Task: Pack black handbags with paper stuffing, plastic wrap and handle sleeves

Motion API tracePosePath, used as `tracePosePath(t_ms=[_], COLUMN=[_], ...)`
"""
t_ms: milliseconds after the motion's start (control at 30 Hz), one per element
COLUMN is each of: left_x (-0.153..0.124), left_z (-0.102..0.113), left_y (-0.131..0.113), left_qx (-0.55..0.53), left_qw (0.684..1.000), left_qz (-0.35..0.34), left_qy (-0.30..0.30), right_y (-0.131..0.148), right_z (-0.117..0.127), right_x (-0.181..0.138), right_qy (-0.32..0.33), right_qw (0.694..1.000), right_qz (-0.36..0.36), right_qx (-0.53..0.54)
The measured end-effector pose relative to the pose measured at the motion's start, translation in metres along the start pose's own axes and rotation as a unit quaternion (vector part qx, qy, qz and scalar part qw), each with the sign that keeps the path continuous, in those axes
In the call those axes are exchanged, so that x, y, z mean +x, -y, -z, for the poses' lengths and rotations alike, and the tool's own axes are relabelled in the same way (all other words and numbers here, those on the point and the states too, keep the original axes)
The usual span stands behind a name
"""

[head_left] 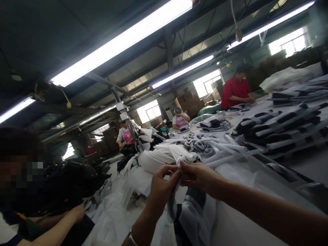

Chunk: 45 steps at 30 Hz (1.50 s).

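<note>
My left hand (166, 181) and my right hand (198, 174) meet in front of me, thumbs and fingertips pinched together on a grey fabric strip (172, 205). Part of the strip bunches up above my fingertips and part hangs down below them. Exactly what its end looks like is hidden by my fingers. Beneath my hands lies a black and grey piece of cloth (196, 205), partly covered by white see-through material. Just beyond are white sheets (156, 157) and several coiled grey strips (205, 147).
Stacks of black and white pieces (287, 128) lie on the table at right. A co-worker's hand (77, 213) is close at left, near a dark pile (74, 179). A person in red (234, 90) works farther back. Another person in a pink apron (181, 120) sits across.
</note>
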<state>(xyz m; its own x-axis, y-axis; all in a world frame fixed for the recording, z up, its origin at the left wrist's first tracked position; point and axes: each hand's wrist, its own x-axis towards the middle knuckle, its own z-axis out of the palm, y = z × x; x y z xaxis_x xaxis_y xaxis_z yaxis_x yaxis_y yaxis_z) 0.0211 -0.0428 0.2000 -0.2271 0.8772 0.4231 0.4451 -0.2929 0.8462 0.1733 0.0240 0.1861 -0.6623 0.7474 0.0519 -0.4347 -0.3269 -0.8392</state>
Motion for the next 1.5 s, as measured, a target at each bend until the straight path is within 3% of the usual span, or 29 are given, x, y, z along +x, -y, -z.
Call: tracePosePath(t_ms=[200,333,667,867,1133,1367,1500], left_x=[-0.004,-0.009,-0.015,-0.016,-0.014,-0.006,-0.002], left_z=[-0.005,-0.006,-0.015,-0.012,-0.005,0.003,0.007], left_y=[-0.007,-0.002,0.005,0.003,-0.004,-0.012,-0.015], left_qx=[0.013,-0.036,-0.165,-0.145,-0.105,-0.099,-0.120], left_qw=[0.999,0.998,0.980,0.985,0.991,0.993,0.984], left_qz=[0.001,0.017,0.042,0.037,0.051,0.068,0.112], left_qy=[-0.036,-0.048,-0.102,-0.088,-0.060,0.004,0.063], right_y=[0.000,-0.006,-0.027,-0.028,-0.001,0.003,0.006], right_z=[-0.001,-0.001,-0.004,-0.003,-0.014,-0.007,0.001], right_x=[-0.002,-0.012,-0.015,-0.014,-0.016,-0.010,-0.006], right_qy=[0.005,0.048,0.048,0.019,0.000,-0.065,-0.073], right_qw=[0.999,0.996,0.994,0.997,0.999,0.997,0.992], right_qz=[0.013,0.004,-0.043,-0.031,-0.006,-0.002,0.000], right_qx=[0.036,0.071,0.091,0.073,0.037,-0.051,-0.098])
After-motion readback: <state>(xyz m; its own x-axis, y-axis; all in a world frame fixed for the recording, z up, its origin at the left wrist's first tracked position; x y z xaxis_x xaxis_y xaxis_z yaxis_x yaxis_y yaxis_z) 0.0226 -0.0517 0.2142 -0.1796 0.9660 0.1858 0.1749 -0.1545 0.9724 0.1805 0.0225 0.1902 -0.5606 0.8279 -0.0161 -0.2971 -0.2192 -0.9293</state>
